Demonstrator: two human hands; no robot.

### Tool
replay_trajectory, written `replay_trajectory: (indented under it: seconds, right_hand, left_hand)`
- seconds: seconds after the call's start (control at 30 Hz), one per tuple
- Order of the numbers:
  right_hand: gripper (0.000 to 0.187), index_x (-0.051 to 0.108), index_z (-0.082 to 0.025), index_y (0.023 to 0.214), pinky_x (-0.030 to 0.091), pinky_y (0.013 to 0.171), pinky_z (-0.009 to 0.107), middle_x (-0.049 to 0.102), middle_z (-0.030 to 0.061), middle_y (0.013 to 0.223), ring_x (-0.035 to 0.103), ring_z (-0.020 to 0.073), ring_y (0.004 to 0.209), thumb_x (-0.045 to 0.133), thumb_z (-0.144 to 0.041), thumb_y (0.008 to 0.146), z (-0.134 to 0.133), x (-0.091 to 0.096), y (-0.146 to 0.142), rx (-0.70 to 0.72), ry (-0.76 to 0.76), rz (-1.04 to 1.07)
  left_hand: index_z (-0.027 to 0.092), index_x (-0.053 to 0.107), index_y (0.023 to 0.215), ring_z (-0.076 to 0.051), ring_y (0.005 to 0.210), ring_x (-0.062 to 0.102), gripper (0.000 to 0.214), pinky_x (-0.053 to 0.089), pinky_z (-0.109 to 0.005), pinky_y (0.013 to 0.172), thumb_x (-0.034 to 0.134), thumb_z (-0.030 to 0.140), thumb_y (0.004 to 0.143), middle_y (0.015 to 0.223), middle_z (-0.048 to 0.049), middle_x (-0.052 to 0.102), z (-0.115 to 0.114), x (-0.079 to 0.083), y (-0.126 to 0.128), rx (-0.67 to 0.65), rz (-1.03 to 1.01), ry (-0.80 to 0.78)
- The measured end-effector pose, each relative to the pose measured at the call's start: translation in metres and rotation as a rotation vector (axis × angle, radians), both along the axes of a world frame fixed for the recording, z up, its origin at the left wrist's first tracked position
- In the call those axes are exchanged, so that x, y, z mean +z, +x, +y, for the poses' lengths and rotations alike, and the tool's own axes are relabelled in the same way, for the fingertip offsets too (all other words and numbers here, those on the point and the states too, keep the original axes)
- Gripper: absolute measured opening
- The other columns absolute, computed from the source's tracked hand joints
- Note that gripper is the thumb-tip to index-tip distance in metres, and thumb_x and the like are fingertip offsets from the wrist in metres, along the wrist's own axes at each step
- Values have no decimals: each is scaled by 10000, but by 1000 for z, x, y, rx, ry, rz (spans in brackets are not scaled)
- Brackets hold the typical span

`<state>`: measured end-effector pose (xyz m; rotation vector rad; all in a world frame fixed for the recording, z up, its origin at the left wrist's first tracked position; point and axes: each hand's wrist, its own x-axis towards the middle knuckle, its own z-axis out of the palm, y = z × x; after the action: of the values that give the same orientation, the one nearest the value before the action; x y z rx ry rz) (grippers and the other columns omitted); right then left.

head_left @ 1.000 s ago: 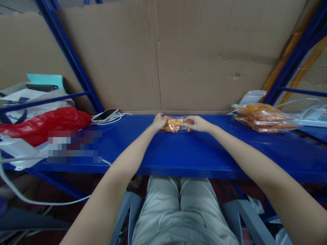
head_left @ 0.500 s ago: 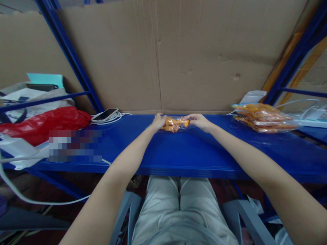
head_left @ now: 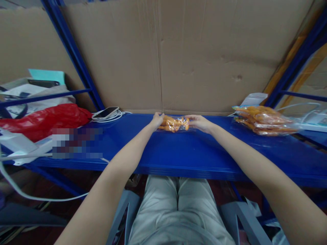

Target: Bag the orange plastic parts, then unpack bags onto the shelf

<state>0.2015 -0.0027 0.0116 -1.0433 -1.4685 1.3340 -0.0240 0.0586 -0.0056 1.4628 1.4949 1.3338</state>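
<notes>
A small clear plastic bag of orange pieces (head_left: 174, 124) lies on the blue shelf (head_left: 178, 149), close to the cardboard back wall. My left hand (head_left: 156, 120) pinches the bag's left end with closed fingers. My right hand (head_left: 199, 121) grips the right end, fingers curled on the plastic. Both forearms reach straight out over the shelf from my lap.
A pile of similar orange bags (head_left: 263, 119) sits at the right, with a white pouch (head_left: 252, 99) behind it. A phone (head_left: 105, 113) on a white cable lies at the left, beside a red plastic bag (head_left: 43, 120). Blue uprights (head_left: 74, 58) and cardboard (head_left: 204, 51) close the back.
The bag has been squeezed a little narrower between my hands, and the right hand has shifted slightly on its end. The view has tilted a bit.
</notes>
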Motion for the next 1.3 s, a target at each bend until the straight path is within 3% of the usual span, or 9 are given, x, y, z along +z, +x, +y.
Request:
replay_trajectory:
  seconds: [0.17,0.37,0.6,0.8,1.07,1.3]
  right_hand:
    - [323,648,-139,934,580,883,309,718,45,839,697,130,761,643,77,694,2,-1,6,-8,-136,-35]
    - [207,606,-152,906,609,803,305,702,38,765,686,116,657,605,25,798,0,4,7,0,-174,35]
    - [180,600,-155,942,594,845,314,714,50,816,695,116,693,576,-7,841,-3,2,2,11,-178,69]
    - [109,597,-144,873,587,792,271,705,47,721,680,108,640,603,-40,843,-4,2,-3,14,-230,-39]
    - [109,569,-175,851,543,852,319,678,-4,696,645,92,613,635,-89,844,-6,1,-7,-45,-144,-42]
    - [193,574,-154,675,500,625,194,591,-28,568,512,49,500,664,-132,845,-8,2,-12,-98,-80,-123]
  left_hand:
    - [211,427,902,-235,1159,538,86,408,-376,1035,508,241,908,1187,-133,580,-13,8,5,48,39,-32]
    - [214,454,863,-221,1032,584,68,475,-379,946,514,218,894,1025,-89,610,-15,11,6,51,-22,-31]
    - [238,446,1014,-173,787,614,102,550,-393,783,459,300,933,944,-43,582,-9,7,7,-88,-224,-146]
    - [221,466,1014,-175,833,611,101,546,-368,813,470,278,930,949,-44,581,-8,4,11,-88,-217,-112]
    - [224,467,1011,-186,811,649,98,573,-398,776,461,294,942,964,-54,603,-13,7,12,-83,-266,-126]
    - [225,445,1017,-188,801,663,85,585,-390,738,435,286,958,936,-51,604,-18,8,15,-84,-278,-135]
